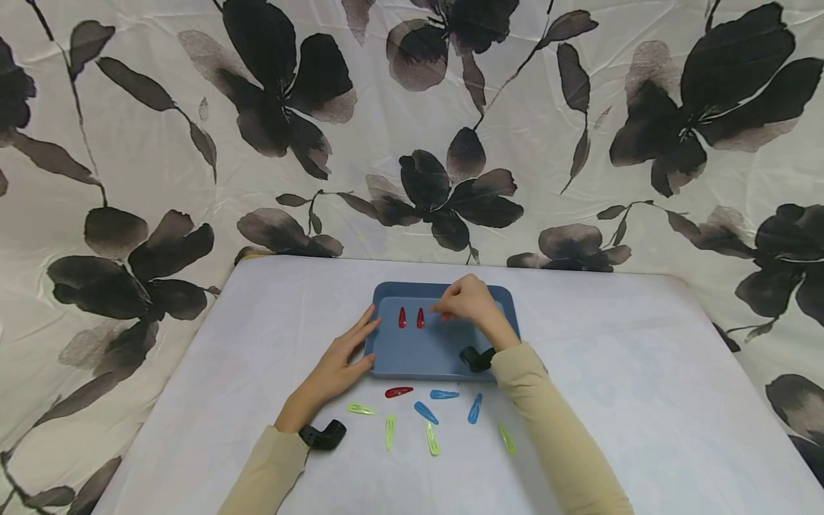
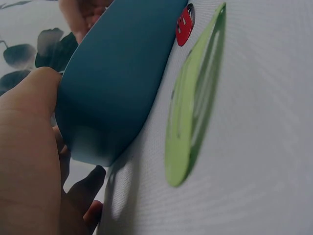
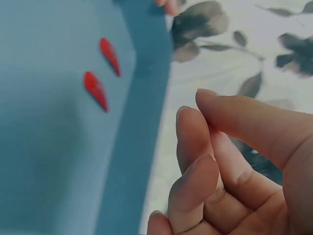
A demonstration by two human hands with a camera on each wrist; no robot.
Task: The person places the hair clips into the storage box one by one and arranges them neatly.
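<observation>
A shallow blue tray lies on the white table. Two red snap hair clips, a left one and a right one, sit side by side in it. Spread along the tray's left side, my left hand touches the edge with fairly straight fingers and thumb. My right hand hovers over the tray's right half, just right of the clips. In the right wrist view its thumb and fingers are loosely bent with tips close together, and no clip shows between them.
In front of the tray lie another red clip, several blue clips and several green clips. One green clip is close to my left wrist. A floral cloth hangs behind the table.
</observation>
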